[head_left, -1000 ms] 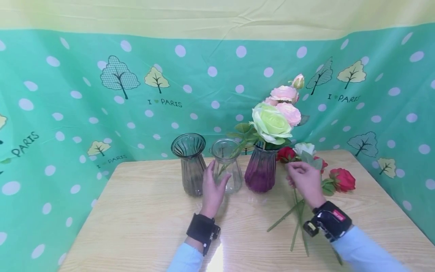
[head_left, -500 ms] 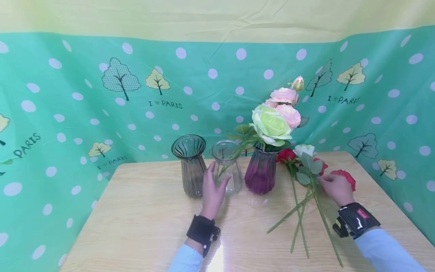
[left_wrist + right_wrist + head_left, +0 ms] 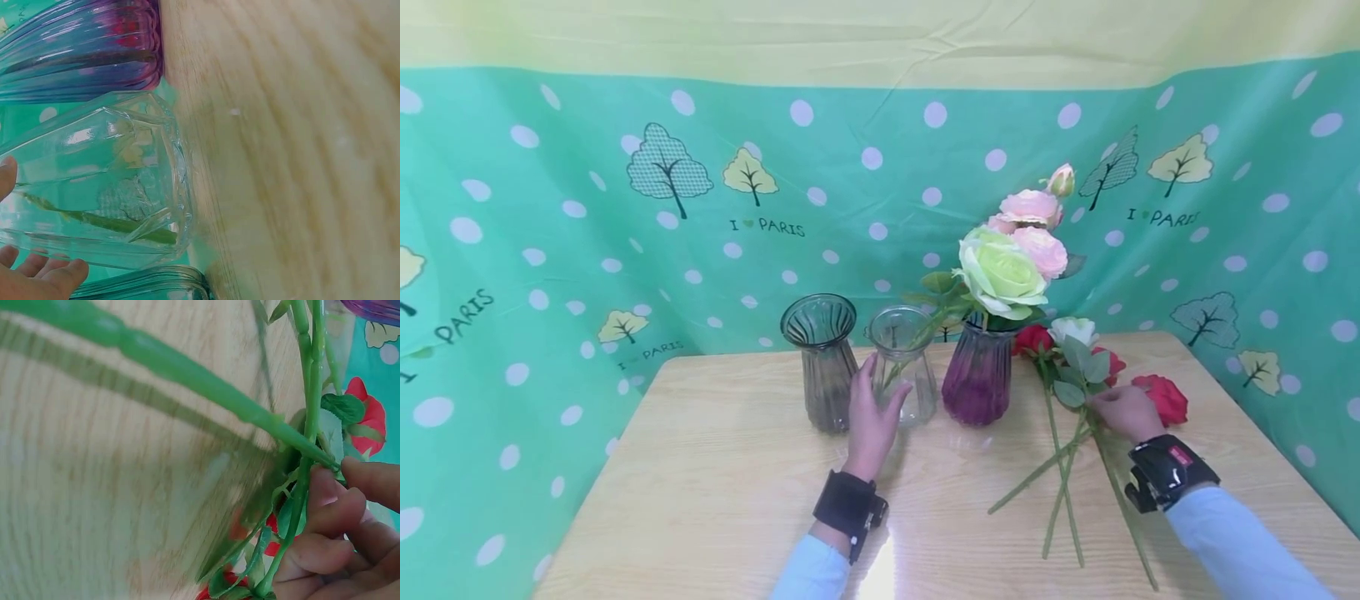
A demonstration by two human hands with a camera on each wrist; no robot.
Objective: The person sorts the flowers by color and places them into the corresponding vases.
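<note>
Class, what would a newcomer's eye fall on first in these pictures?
The pale-green rose, leaning from the clear glass vase in front of pink blooms, stands out first. Then come the red roses near the right hand and the dotted teal backdrop cloth behind the table.

The green dotted cloth backdrop (image 3: 880, 125) bears a repeated slogan in thin dark capitals. "I PARIS", with a small green mark between the words, reads clearly at upper left (image 3: 767, 227) and again at upper right (image 3: 1163, 218). A larger slanting copy (image 3: 464, 317) runs up the far-left side, and a fainter, smaller one (image 3: 651, 356) sits low on the left. The small red rectangular label (image 3: 1180, 455) on the black right wristband (image 3: 1172, 473) carries pale marks too small to read.
</note>
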